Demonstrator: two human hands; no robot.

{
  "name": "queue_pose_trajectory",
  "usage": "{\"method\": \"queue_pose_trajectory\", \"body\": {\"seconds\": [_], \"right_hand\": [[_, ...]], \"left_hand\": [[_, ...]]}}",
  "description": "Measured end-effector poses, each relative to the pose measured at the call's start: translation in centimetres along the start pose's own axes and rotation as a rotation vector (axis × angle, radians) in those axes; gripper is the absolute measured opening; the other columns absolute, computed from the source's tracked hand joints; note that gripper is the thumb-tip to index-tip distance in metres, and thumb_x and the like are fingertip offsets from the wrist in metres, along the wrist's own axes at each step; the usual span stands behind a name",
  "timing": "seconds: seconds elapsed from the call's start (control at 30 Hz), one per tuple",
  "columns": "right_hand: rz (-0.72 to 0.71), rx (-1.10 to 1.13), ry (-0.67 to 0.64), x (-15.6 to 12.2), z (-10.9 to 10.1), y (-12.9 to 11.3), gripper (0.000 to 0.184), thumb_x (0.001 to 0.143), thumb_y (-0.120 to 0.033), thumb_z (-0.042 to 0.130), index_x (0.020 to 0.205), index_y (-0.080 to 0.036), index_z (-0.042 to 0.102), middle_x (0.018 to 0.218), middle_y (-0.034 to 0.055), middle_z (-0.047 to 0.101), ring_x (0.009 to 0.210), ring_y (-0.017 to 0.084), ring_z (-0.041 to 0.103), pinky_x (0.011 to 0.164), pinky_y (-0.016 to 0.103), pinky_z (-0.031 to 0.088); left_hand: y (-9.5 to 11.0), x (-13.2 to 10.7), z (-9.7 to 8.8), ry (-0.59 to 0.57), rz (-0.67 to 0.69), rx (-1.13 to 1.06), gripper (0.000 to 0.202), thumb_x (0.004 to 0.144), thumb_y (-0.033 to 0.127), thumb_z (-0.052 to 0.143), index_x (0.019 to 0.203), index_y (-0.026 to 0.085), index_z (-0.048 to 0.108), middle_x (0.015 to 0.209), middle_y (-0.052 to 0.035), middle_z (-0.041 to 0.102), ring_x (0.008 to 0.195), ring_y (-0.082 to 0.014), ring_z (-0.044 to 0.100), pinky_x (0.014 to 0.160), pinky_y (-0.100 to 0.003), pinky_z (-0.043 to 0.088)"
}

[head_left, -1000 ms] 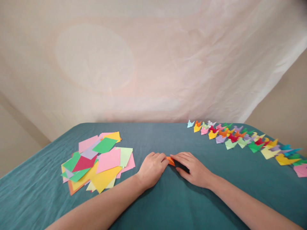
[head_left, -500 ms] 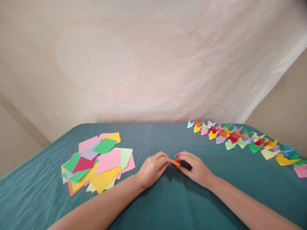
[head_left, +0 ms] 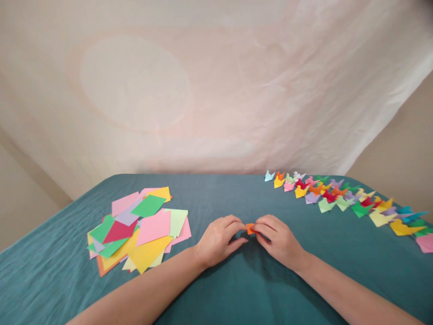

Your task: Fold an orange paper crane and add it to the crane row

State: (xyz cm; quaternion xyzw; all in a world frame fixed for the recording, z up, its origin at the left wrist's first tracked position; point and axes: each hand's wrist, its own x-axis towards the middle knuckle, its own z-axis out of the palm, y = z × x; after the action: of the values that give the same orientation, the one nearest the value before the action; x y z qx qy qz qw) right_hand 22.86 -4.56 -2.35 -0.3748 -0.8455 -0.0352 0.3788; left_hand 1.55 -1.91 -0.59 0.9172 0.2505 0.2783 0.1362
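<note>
A small folded piece of orange paper [head_left: 250, 229] is between my two hands, just above the cloth. My right hand [head_left: 278, 239] pinches it between thumb and fingers, which hide part of it. The forefinger of my left hand [head_left: 221, 238] reaches the paper's left edge, while its thumb is held apart below; that hand is open. How the folds lie cannot be made out at this size.
A loose pile of coloured paper sheets [head_left: 154, 229] lies on the left. Rows of small folded paper birds [head_left: 326, 205] in many colours run along the right side. A dark teal cloth [head_left: 216, 289] covers the table, and a pale curtain [head_left: 216, 90] hangs behind.
My left thumb has come away from the orange paper and my left hand has opened. A black object seen under my right fingers earlier no longer shows. The orange paper has shifted slightly right.
</note>
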Motion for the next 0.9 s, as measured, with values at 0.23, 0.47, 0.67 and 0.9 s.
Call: {"method": "queue_pose_trajectory", "body": {"seconds": [0.23,0.47,0.67,0.9], "right_hand": [[-0.07,-0.284,-0.094,0.4,0.0,-0.8,0.019,0.086,-0.011,0.045,0.082,-0.016,0.063,0.076,0.0062,0.057,0.072,0.017,0.05,0.067,0.031,0.037],[-0.088,-0.332,-0.117,0.4,0.3,-1.5,0.018,0.088,-0.014,0.045,0.083,-0.016,0.062,0.075,0.0055,0.056,0.071,0.017,0.048,0.068,0.032,0.034],[-0.096,-0.342,-0.123,0.4,0.3,-1.3,0.02,0.089,-0.015,0.044,0.078,-0.016,0.061,0.073,0.0048,0.055,0.07,0.016,0.046,0.067,0.032,0.032],[-0.082,-0.402,-0.204,0.4,0.4,-1.1,0.022,0.089,-0.014,0.043,0.072,-0.017,0.058,0.07,0.0037,0.052,0.067,0.017,0.044,0.065,0.032,0.029]], "left_hand": [[0.0,0.0,0.0,0.038,-0.011,0.078,0.026,0.086,0.037,0.052,0.103,0.019,0.056,0.1,-0.0055,0.06,0.092,-0.0174,0.055,0.081,-0.03,0.043],[-0.2,0.2,0.0,0.033,0.026,0.173,0.015,0.089,0.026,0.047,0.089,0.019,0.061,0.088,-0.0028,0.064,0.083,-0.0146,0.058,0.074,-0.027,0.042],[-0.3,0.2,-0.1,0.042,0.005,0.263,0.018,0.089,0.02,0.045,0.081,0.019,0.062,0.084,-0.0025,0.064,0.079,-0.0134,0.059,0.07,-0.026,0.042],[-0.4,0.3,0.3,-0.009,0.027,0.196,0.016,0.088,0.018,0.044,0.089,0.018,0.06,0.094,-0.0032,0.065,0.087,-0.0147,0.06,0.077,-0.027,0.045]]}}
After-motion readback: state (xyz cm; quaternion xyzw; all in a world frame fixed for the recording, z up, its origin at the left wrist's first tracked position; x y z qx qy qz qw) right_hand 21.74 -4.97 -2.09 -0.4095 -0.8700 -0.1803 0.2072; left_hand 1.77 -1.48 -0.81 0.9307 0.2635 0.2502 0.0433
